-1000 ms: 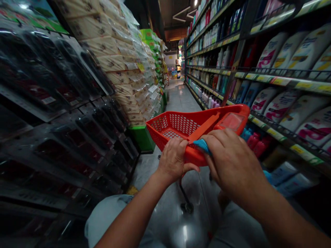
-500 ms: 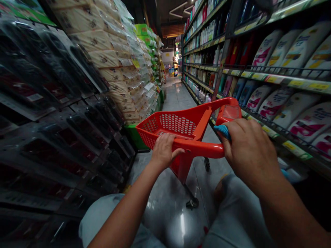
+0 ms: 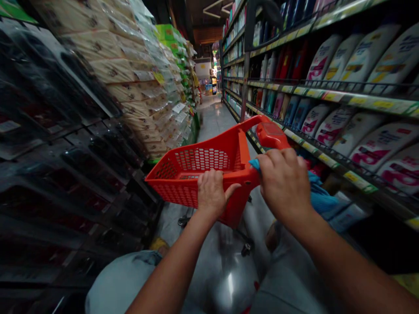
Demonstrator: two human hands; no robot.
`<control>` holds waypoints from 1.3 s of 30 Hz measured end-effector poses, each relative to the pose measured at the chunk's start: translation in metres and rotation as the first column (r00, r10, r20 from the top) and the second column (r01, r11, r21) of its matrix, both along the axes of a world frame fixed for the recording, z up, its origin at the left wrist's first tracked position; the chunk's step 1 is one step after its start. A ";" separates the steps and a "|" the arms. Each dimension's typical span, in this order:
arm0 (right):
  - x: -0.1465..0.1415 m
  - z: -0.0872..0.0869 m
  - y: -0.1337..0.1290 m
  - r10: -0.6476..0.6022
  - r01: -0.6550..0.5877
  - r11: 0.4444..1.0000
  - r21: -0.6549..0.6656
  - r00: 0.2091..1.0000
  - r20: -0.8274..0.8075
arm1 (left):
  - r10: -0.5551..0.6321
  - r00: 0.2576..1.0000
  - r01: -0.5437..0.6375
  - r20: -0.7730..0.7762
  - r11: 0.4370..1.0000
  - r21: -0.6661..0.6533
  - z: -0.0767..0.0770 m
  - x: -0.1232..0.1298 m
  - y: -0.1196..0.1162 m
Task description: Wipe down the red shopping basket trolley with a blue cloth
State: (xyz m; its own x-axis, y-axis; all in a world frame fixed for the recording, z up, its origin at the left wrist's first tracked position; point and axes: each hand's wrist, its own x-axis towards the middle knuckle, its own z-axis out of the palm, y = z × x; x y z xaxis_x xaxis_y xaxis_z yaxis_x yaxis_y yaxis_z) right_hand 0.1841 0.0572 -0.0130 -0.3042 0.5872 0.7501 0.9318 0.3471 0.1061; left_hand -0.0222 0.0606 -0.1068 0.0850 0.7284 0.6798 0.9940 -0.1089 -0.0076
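Observation:
A red plastic shopping cart (image 3: 203,159) with perforated sides stands askew in front of me, its basket pointing left. My left hand (image 3: 212,192) is wrapped over the near rim of the cart, thumb stretched to the right. My right hand (image 3: 285,181) grips the cart's handle together with a blue cloth (image 3: 319,192). The cloth's tip pokes out left of the fingers and its larger part hangs to the right of the hand. No goods show in the visible part of the basket.
Shelves of shampoo bottles (image 3: 369,56) line the right side. Packaged goods (image 3: 19,183) hang close on the left, with stacked beige packs (image 3: 131,83) beyond. The tiled aisle floor (image 3: 211,117) runs ahead between them. My knees and feet show below.
The cart has swung, its basket shifting left and showing more of its side. My right hand has moved left, closer to my left hand, and more of the blue cloth shows.

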 end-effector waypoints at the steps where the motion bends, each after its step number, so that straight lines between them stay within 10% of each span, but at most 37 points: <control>1: -0.002 -0.002 0.003 0.034 -0.034 0.999 -0.011 0.999 0.027 | 0.004 1.000 -0.004 0.001 0.999 -0.034 0.000 -0.004 0.000; 12: -0.030 -0.021 0.049 0.140 -0.135 0.983 -0.126 0.989 0.040 | 0.019 1.000 -0.013 0.024 0.971 -0.238 -0.001 -0.039 -0.008; 16: -0.009 -0.022 0.081 -0.005 0.000 0.999 -0.035 0.991 -0.131 | 0.078 0.997 -0.080 -0.019 0.960 -0.269 0.001 -0.047 -0.018; 21: -0.020 -0.060 0.091 0.055 -0.045 0.998 0.042 0.950 -0.308 | 0.140 0.987 -0.157 -0.073 0.930 -0.332 0.004 -0.050 -0.020; 25: -0.035 -0.088 0.095 0.321 -0.313 0.947 0.073 0.911 -0.258 | 0.090 0.992 -0.115 -0.085 0.920 -0.374 0.006 -0.048 -0.015; 31: -0.027 -0.102 0.131 0.350 -0.164 0.927 0.336 0.699 -0.624 | -0.070 0.995 0.029 -0.068 0.876 -0.481 0.016 -0.062 -0.001; 36: -0.043 -0.130 0.126 0.510 -0.424 0.860 0.284 0.715 -0.479 | -0.188 0.981 0.181 0.052 0.784 -0.594 0.025 -0.079 0.015; 39: -0.040 -0.137 0.133 0.403 -0.304 0.915 0.265 0.699 -0.591 | -0.154 0.978 0.208 0.139 0.740 -0.639 0.023 -0.089 0.021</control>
